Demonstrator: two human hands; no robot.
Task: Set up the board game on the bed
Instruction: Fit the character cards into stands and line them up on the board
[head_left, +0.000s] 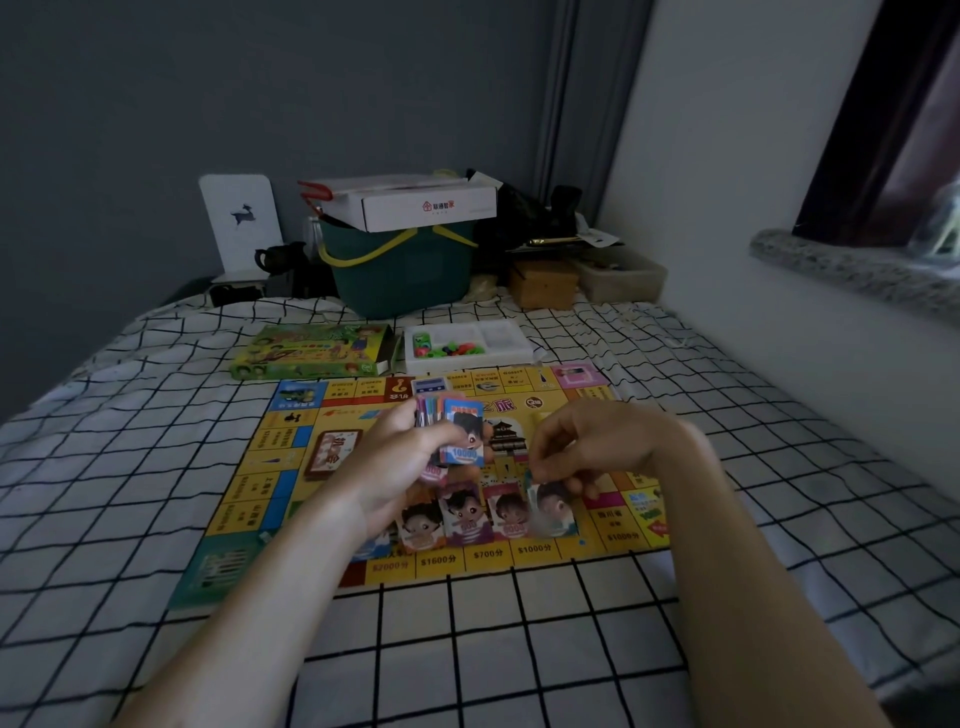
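Note:
A yellow game board (270, 483) lies flat on the checked bed sheet (493, 623). My left hand (400, 467) grips a stack of paper money notes (457, 431) above the board's middle. My right hand (582, 447) pinches one note (550, 506) and holds it down at the right end of a row of notes (462, 514) along the board's near side. A card deck (332, 452) sits on the board's left part. The green game box (311, 351) and a white tray of coloured pieces (467, 345) lie beyond the board.
A dark green basket (400, 270) with a white carton (415, 202) on top stands at the bed's head. A brown box (543, 283) and a clear container (623, 278) sit to its right. A wall with a stone window sill (852, 275) runs along the right.

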